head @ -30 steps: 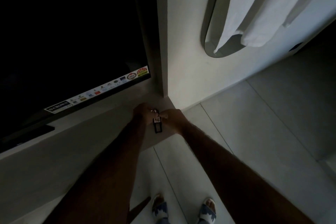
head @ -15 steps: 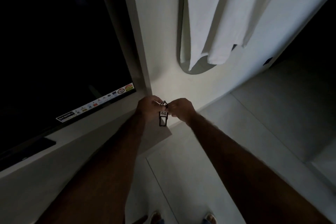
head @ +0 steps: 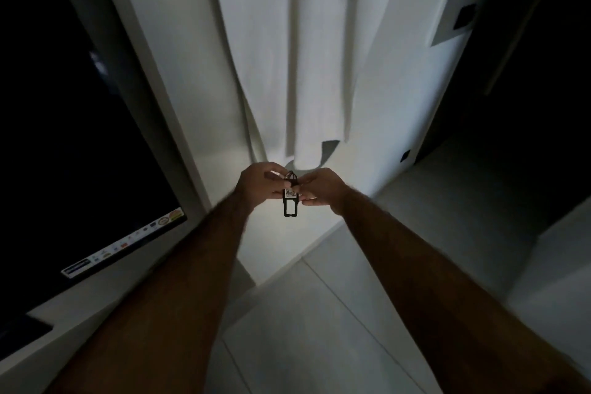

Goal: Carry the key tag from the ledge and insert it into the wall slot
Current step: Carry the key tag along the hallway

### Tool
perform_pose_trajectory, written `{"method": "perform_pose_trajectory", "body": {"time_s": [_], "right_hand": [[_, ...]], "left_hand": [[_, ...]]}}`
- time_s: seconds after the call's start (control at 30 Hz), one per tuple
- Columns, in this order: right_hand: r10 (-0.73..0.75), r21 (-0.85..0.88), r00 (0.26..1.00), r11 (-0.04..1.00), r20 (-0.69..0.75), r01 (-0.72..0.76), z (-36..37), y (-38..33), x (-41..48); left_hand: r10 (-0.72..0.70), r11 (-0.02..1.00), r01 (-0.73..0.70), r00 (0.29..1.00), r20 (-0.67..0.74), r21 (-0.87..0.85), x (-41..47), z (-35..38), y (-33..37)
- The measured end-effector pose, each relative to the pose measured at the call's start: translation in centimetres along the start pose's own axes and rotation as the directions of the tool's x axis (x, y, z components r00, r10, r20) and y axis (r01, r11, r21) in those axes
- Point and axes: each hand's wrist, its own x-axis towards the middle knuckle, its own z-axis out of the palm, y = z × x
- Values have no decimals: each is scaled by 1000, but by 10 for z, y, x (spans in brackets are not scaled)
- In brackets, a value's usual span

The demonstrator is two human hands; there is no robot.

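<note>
A black key tag (head: 290, 203) with a white label and a metal ring on top hangs between my two hands, in the air in front of the white wall. My left hand (head: 259, 182) pinches its upper left side and my right hand (head: 321, 186) holds its upper right side. A grey wall plate (head: 452, 18) with a dark square slot sits high on the wall at the upper right, well away from the tag. The pale ledge (head: 105, 291) runs below my left forearm.
A dark television screen (head: 64, 137) fills the left side above the ledge. White cloth (head: 287, 51) hangs down the wall just behind my hands. A small dark socket (head: 405, 156) sits low on the wall. Pale floor tiles lie below, and a dark opening lies to the right.
Both hands have lifted the key tag off the ledge and away from it. My view has tilted upward, so the wall plate has come into sight.
</note>
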Motion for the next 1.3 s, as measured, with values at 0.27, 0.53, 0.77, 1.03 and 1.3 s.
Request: {"method": "perform_pose_trajectory", "body": {"time_s": [0.27,0.53,0.77,1.03,1.3], "right_hand": [[-133,15,986,991,-98,135,-108,-45,-43],[-230,-27,950,973,-211,230,-212,-74,-85],[-326,-27,894,942,-308,334,-305,-83,-119],[-378,-87,832,922,-405,376,-375,-82,-133],[-407,-138,791,911,-456,389,-414,-96,-112]], "left_hand": [[119,993,-118,987,105,-18,15,63,103],[285,955,-293,948,140,38,31,138,194],[404,907,-419,894,193,41,45,215,261],[477,862,-504,841,256,49,70,276,305],[514,831,-553,804,297,57,113,299,336]]}}
